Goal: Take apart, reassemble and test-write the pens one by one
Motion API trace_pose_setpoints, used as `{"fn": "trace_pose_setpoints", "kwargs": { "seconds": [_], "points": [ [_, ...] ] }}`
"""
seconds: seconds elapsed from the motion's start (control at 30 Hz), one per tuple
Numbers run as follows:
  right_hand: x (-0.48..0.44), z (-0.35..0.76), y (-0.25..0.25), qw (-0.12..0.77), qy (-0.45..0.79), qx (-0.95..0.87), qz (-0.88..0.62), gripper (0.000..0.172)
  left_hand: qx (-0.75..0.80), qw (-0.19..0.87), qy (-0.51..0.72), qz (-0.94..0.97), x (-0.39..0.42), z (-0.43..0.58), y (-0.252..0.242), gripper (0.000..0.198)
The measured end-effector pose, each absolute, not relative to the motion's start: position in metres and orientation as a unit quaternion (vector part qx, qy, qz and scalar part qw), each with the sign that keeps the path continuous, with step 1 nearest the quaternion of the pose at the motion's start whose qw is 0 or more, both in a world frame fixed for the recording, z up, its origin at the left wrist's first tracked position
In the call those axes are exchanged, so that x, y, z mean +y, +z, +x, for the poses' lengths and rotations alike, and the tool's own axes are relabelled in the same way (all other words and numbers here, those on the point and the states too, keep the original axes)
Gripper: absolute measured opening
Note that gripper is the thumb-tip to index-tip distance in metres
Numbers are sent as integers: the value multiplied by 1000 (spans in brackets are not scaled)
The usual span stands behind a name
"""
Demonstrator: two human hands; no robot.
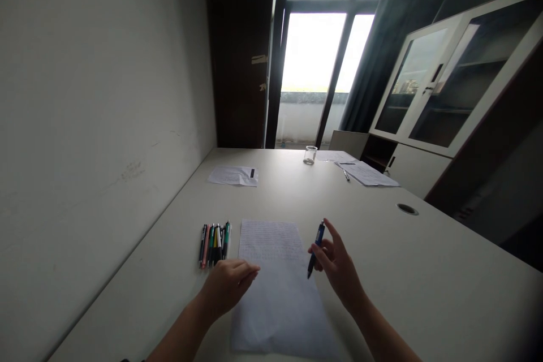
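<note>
A dark blue click pen (315,249) is in my right hand (335,263), gripped between the thumb and the lower fingers. The index finger reaches up to the button at its top, and the tip points down near the paper's right edge. A long white sheet of paper (278,300) lies in front of me, its upper part covered in lines of handwriting. My left hand (227,285) rests at the sheet's left edge, fingers stretched out together and holding nothing. Just beyond it, several pens (215,243) lie side by side, partly covered by that hand.
Toward the far edge of the white table (280,192) stands a clear glass (310,155). Another written sheet (233,176) lies far left, and stacked papers (369,173) with a pen (347,176) lie far right. A round cable hole (407,209) is at right; a wall borders the left.
</note>
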State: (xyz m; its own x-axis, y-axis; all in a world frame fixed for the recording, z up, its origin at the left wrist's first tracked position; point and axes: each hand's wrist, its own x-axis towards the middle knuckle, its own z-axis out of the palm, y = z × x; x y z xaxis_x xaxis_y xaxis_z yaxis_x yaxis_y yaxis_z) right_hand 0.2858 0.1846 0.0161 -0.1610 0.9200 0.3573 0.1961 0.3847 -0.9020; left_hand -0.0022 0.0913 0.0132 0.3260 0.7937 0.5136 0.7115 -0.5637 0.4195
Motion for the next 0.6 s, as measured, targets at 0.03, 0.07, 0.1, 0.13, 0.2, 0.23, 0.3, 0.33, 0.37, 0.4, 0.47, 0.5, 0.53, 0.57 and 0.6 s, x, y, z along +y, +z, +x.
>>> {"fn": "trace_pose_setpoints", "kwargs": {
  "seconds": [0.03, 0.07, 0.1, 0.13, 0.2, 0.23, 0.3, 0.33, 0.37, 0.4, 0.47, 0.5, 0.53, 0.57, 0.6],
  "points": [
    [185, 286, 18, 504, 395, -650, -410, 77, 461, 60, 345, 815, 91, -3, 13, 18],
    [185, 286, 19, 511, 415, -636, -403, 78, 460, 61, 342, 817, 91, -3, 14, 18],
    [185, 286, 20, 518, 429, -624, -398, 78, 459, 63, 340, 818, 91, -4, 14, 18],
    [184, 287, 22, 522, 440, -614, -396, 77, 459, 64, 338, 819, 91, -4, 14, 18],
    [185, 287, 23, 529, 456, -597, -396, 76, 459, 68, 338, 819, 91, -4, 14, 18],
    [185, 288, 23, 530, 463, -590, -396, 75, 458, 70, 338, 819, 91, -5, 14, 18],
    [186, 288, 23, 530, 475, -582, -392, 76, 457, 72, 338, 820, 91, -4, 14, 17],
    [186, 289, 22, 529, 480, -580, -391, 76, 456, 73, 337, 821, 90, -4, 14, 16],
    [187, 290, 21, 528, 484, -577, -392, 77, 455, 74, 336, 821, 90, -4, 14, 16],
    [188, 291, 20, 526, 487, -576, -393, 76, 455, 75, 334, 822, 90, -3, 14, 16],
    [190, 292, 17, 525, 490, -571, -398, 74, 455, 76, 330, 823, 90, -3, 15, 16],
    [191, 293, 16, 526, 491, -569, -399, 72, 455, 76, 330, 824, 90, -2, 15, 16],
    [193, 293, 15, 528, 491, -567, -398, 70, 456, 76, 330, 823, 90, -2, 16, 16],
    [193, 294, 14, 531, 490, -566, -397, 69, 457, 75, 330, 823, 90, -2, 16, 16],
    [194, 294, 13, 534, 489, -565, -395, 68, 458, 74, 329, 822, 90, -2, 16, 16]
  ]
}}
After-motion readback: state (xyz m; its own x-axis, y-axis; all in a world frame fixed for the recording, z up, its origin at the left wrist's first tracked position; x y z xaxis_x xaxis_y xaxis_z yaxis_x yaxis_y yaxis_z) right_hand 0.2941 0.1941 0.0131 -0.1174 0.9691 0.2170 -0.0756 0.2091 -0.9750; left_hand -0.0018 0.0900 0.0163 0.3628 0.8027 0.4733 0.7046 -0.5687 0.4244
